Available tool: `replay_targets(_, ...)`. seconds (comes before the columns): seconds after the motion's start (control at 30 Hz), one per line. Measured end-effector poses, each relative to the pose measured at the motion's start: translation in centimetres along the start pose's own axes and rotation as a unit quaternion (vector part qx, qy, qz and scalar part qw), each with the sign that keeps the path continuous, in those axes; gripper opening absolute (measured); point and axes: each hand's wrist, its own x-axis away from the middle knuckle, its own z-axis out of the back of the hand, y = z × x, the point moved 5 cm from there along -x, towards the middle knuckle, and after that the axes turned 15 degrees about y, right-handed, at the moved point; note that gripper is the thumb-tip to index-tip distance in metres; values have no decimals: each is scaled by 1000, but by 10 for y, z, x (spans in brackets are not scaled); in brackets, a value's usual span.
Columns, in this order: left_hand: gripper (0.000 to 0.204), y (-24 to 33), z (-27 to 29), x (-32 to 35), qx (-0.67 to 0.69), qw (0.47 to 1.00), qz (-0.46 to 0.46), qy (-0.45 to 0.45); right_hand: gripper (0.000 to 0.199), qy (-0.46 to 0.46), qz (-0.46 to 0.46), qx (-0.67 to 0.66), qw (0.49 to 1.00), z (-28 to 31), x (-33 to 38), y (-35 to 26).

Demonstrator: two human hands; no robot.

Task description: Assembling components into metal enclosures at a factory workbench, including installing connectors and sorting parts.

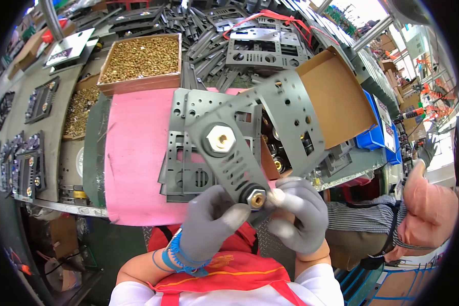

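A grey metal panel (pixel 297 120) with round holes, slots and a cut-out is held up at a tilt in front of me. Two hex nut fittings with brass centres sit on its near strip, the upper nut (pixel 222 138) and the lower nut (pixel 254 197). My left hand (pixel 204 224), in a grey glove, closes on the panel's lower end beside the lower nut. With fingers curled, my right hand (pixel 302 214), also gloved, has its fingertips against that nut's right edge. Behind the panel, a stack of similar plates (pixel 181 166) lies on a pink mat (pixel 132 163).
A box of small brass parts (pixel 107 84) stands at the mat's far left. Many metal strips (pixel 211 51) pile up at the back. To the right are an open cardboard box (pixel 336 97), a blue bin (pixel 367 137) and another person (pixel 423 209). Assembled panels (pixel 42 99) lie far left.
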Motion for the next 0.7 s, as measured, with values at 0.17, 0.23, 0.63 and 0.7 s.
replay_targets(0.17,33,42,65,4,14,983,-91,158,17,170,120,-3,978,22,-5,7)
replay_targets(0.23,52,51,98,2,81,969,-161,167,32,158,74,211,962,26,-11,36)
replay_targets(0.63,39,20,215,-4,-90,947,48,305,40,-38,-83,448,889,35,2,167)
replay_targets(0.7,41,22,209,0,-152,949,73,267,46,-40,-179,431,884,44,0,169)
